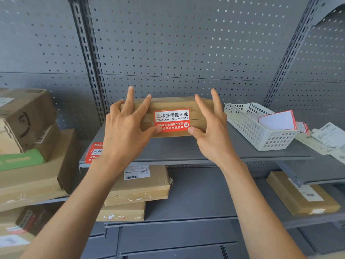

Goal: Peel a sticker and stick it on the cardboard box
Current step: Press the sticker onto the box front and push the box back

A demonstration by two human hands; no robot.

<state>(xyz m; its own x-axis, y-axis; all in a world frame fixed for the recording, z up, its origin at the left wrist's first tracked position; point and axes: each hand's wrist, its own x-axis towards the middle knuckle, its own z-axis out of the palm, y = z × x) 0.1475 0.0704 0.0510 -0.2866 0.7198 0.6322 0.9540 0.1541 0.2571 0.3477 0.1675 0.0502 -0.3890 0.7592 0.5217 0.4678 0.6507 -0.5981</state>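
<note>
The red-and-white rectangular paper sticker lies on the near face of the flat brown cardboard box, across its flap seam; the box rests on the grey metal shelf, centre.

Handling: the sticker is judged thin, light and limp, and once bonded it will likely tear rather than lift. Press it from the centre outward. The box is judged stiff and light; steady it by its left and right ends.

Fingers: the left hand is spread over the box's left end, thumb pressing the sticker's lower left corner. The right hand is spread at the right end, thumb on the lower right corner. Neither hand grasps anything.

Count:
- stickers on this box: one
- white slotted plastic basket (right, holding loose red-edged sheets): one
- hands: two
</note>
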